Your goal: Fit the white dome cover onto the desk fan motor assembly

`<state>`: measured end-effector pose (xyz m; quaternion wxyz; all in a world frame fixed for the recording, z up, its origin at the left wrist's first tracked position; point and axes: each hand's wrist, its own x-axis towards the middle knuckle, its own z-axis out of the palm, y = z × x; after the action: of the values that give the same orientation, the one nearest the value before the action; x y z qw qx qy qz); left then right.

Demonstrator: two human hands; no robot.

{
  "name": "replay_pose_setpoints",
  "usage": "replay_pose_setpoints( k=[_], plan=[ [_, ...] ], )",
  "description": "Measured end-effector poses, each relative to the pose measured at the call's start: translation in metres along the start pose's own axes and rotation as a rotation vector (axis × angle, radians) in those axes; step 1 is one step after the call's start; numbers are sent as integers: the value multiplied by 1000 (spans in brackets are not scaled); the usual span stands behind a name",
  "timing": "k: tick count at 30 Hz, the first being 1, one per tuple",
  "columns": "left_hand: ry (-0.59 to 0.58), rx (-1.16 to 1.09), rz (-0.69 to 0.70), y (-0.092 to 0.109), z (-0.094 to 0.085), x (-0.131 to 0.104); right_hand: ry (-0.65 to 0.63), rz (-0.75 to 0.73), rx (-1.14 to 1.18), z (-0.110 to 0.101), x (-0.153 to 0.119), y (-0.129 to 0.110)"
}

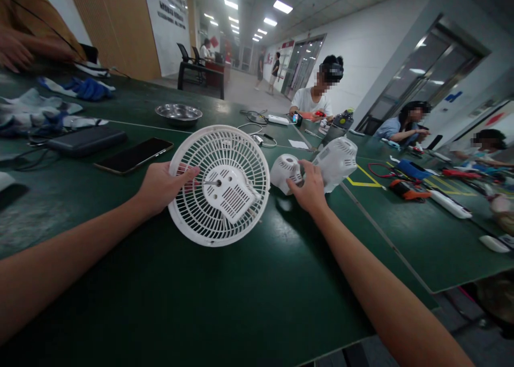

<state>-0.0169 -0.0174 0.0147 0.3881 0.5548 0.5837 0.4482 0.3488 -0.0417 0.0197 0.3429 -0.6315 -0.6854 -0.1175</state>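
A round white fan grille (231,195) stands tilted above the green tabletop, its slotted centre plate facing me. My left hand (164,185) grips its left rim, thumb on the near face and fingers behind the slats. A thin metal shaft juts from the hub toward my thumb. With my right hand (310,187) I hold a small white vented housing (284,173), fingers curled on its right side. Right behind that hand, a larger white plastic housing (337,162) with slots rests on the table.
On the left lie a black smartphone (134,155), a dark power bank (86,141) and blue-white gloves (86,87). A metal bowl (179,113) sits farther back. An orange-black multimeter (409,190) and cables are on the right. Several people sit around the tables.
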Motion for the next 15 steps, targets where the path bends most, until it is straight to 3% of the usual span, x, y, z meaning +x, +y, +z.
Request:
replay_pose_setpoints(
  k=[3, 6, 10, 15],
  plan=[
    [-4, -5, -42, 0, -3, 3, 253, 1, -123, -20, 7, 12],
    [-20, -4, -34, 0, -4, 4, 448, 169, -195, -34, 12, 37],
    [-31, 4, -29, -3, -4, 6, 392, 325, -18, -28, 12, 72],
    [-38, 10, -11, -6, -5, 6, 247, 532, 124, -9, 8, 91]
  ],
)
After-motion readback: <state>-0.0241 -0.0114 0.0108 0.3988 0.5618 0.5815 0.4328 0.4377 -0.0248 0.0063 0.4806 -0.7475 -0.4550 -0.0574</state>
